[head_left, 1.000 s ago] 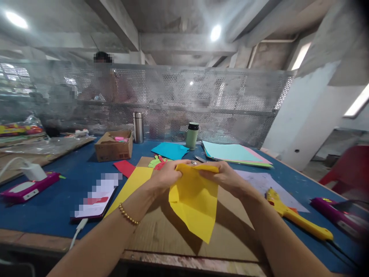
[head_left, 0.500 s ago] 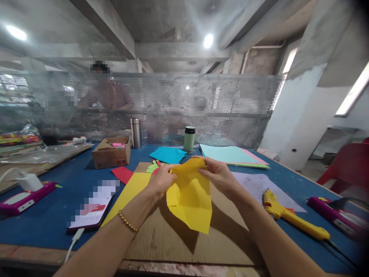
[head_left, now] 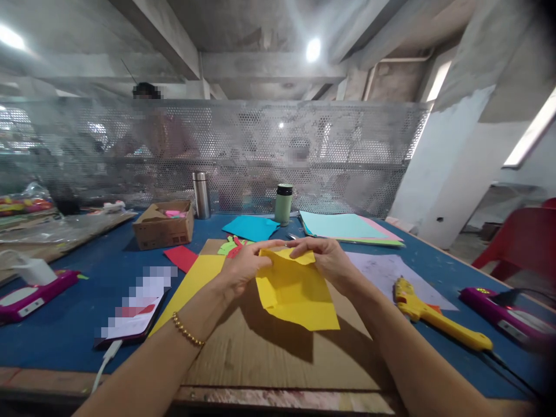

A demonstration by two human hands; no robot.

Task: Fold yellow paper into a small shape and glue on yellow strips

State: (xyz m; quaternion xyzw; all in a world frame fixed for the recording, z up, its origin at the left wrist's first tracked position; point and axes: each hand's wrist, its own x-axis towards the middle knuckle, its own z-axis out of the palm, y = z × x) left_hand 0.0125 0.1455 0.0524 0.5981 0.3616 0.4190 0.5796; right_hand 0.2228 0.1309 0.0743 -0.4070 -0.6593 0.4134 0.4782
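A piece of yellow paper (head_left: 297,295) is held up above the brown cardboard (head_left: 260,362), its upper edge bent over between both hands. My left hand (head_left: 244,266) grips its upper left corner, thumb in front. At the upper right, my right hand (head_left: 325,258) pinches the folded edge with thumb and fingers. The fingers behind the paper are partly hidden. Under my left forearm lies a larger yellow sheet (head_left: 195,284). Just beyond my left hand are green and red paper cutouts (head_left: 234,247).
To the right are a yellow glue gun (head_left: 438,318), a lilac sheet (head_left: 386,272) and a purple power strip (head_left: 504,313). A phone (head_left: 139,313) lies left. Behind stand a cardboard box (head_left: 163,229), a steel flask (head_left: 201,196), a green bottle (head_left: 284,205), blue paper (head_left: 251,227) and stacked sheets (head_left: 343,225).
The paper's top edge has been folded down toward me, and its lower end has swung up and to the right. My hands have drawn closer together. The view has shifted slightly.
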